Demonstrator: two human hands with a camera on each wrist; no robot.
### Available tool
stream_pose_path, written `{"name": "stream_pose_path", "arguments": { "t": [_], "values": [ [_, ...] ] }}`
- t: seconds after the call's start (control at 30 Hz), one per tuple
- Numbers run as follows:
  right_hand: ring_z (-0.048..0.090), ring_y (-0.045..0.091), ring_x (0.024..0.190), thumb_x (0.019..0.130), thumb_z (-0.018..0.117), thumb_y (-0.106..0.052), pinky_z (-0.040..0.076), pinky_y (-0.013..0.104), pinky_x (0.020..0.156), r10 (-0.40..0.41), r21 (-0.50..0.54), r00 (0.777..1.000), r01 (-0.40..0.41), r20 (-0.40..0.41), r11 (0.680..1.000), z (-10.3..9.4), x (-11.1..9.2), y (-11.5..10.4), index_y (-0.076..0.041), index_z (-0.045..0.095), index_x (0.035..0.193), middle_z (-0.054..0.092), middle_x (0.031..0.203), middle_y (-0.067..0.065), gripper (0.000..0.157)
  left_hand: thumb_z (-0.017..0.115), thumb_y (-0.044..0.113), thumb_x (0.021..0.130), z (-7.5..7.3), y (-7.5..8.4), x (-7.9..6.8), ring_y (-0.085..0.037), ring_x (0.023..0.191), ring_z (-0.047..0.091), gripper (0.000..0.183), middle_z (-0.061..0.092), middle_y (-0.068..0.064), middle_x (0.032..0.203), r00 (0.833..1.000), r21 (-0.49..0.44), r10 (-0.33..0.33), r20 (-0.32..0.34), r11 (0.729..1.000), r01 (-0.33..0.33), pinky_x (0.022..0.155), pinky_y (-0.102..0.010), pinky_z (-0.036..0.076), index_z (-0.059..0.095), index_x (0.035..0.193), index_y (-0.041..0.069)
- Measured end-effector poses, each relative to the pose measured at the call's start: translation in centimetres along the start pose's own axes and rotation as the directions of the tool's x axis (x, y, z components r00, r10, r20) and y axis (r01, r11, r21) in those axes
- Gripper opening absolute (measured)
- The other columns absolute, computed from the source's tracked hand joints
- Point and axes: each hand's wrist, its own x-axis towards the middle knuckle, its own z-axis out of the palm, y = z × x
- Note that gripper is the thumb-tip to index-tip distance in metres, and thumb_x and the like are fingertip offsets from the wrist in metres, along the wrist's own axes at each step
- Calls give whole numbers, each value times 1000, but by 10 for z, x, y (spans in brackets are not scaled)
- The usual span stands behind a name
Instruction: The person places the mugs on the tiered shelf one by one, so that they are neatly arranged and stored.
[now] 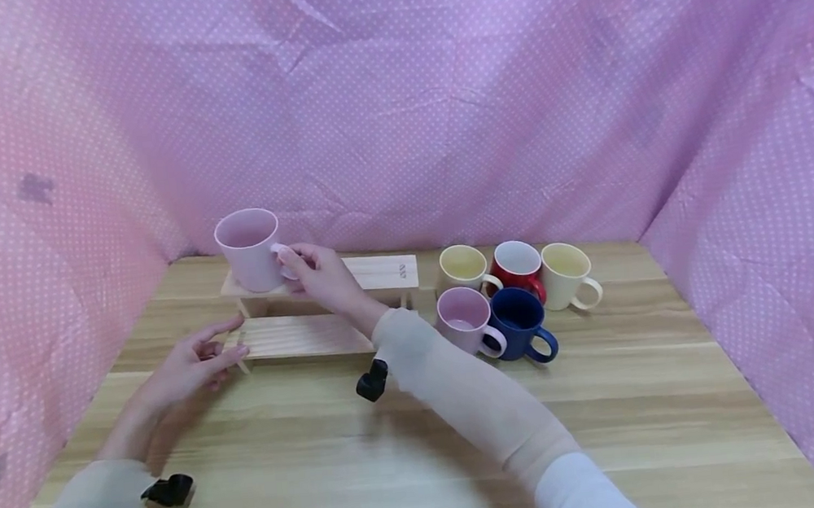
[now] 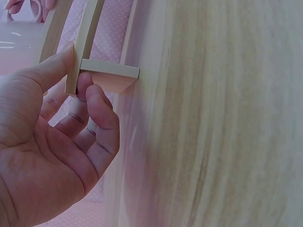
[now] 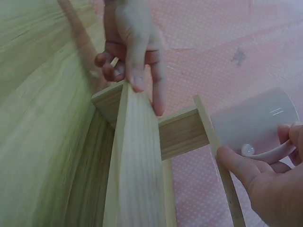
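A pale pink mug stands upright at the left end of the upper board of a two-step wooden rack. My right hand grips its handle with curled fingers and thumb; in the right wrist view a finger also touches the edge of the upper board. At the left end of the lower board, my left hand pinches the wood, thumb on top and fingertips beneath, as the left wrist view shows. The lower board carries no mug.
Right of the rack several mugs stand close together: a yellow mug, a red mug with a white inside, a cream mug, a pink mug and a dark blue mug. Pink dotted cloth surrounds the wooden table.
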Motion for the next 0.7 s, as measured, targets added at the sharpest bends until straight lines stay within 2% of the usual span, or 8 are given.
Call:
{"name": "stream_pose_path", "arguments": {
  "t": [0.2,0.33,0.4,0.7],
  "values": [
    [65,19,111,105,53,-43,62,34,69,-17,-69,1000,18,12,997,3,-1,9,-15,68,119,66,125,3,34,67,19,100,-3,1,3,-14,63,51,66,52,-3,73,1000,-10,-21,14,1000,21,52,-29,49,35,156,4],
    [58,13,119,105,50,-46,61,32,69,-21,-128,998,28,54,991,2,-4,13,-19,65,122,64,131,0,35,67,18,101,-5,-1,4,-13,63,50,65,51,-2,72,1000,-7,-19,11,1000,19,52,-28,49,36,156,3],
    [56,13,123,106,49,-47,61,34,69,-24,-152,997,34,67,988,1,-5,13,-19,64,124,64,133,-1,36,67,17,101,-5,-2,5,-13,62,50,65,52,-2,71,1000,-3,-14,14,1000,14,52,-29,49,36,155,2],
    [55,18,127,107,45,-48,62,38,70,42,-141,992,-25,122,990,-6,-4,10,-18,61,125,61,135,-1,38,66,19,101,-3,-3,7,-12,59,51,66,53,2,68,999,-6,-25,22,1000,25,51,-29,48,35,156,1]
  ]
}}
